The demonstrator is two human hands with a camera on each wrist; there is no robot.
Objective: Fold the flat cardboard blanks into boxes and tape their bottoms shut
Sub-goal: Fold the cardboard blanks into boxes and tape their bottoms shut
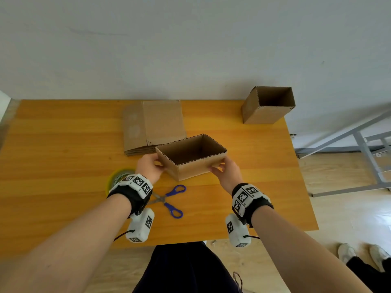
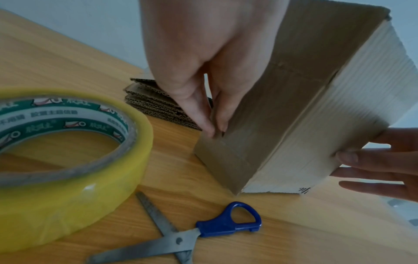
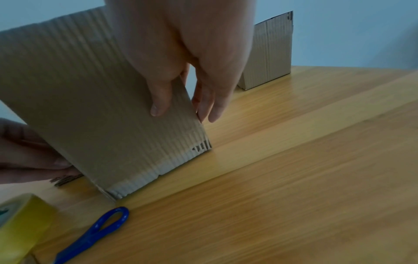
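Left hand [image 1: 150, 167] and right hand [image 1: 227, 174] grip an open-topped cardboard box [image 1: 191, 156] from opposite ends, at mid-tabletop [image 1: 53, 144], box mouth up. In the left wrist view the left fingers [image 2: 199, 110] lie down the box's short side w/ tips near the bottom edge; thumb not visible. In the right wrist view the right thumb [image 3: 159, 100] presses the long front face while the other fingers wrap round the corner, so both hands are clamped on the box, not loose. Box's near bottom corner seems to touch the wood, but whether the whole base sits flat is hard to tell; its underside and any tape there are hidden.

Behind the box, a stack of flat cardboard blanks [image 1: 152, 125] lies on the tabletop, front edge partly blocked by the box. A second box [image 1: 267, 105], also open-topped, stands at the far right corner by the wall.

Nearer the person, a yellow tape roll [image 2: 68, 160] is mostly covered by the left wrist in the head view; print on its core is too blurred to read. Blue-handled scissors [image 1: 171, 198] lie spread open btwn the wrists, blades partly under the left wrist band. Shoes of a second person [image 1: 347, 253] show at bottom right, cut off by the frame.
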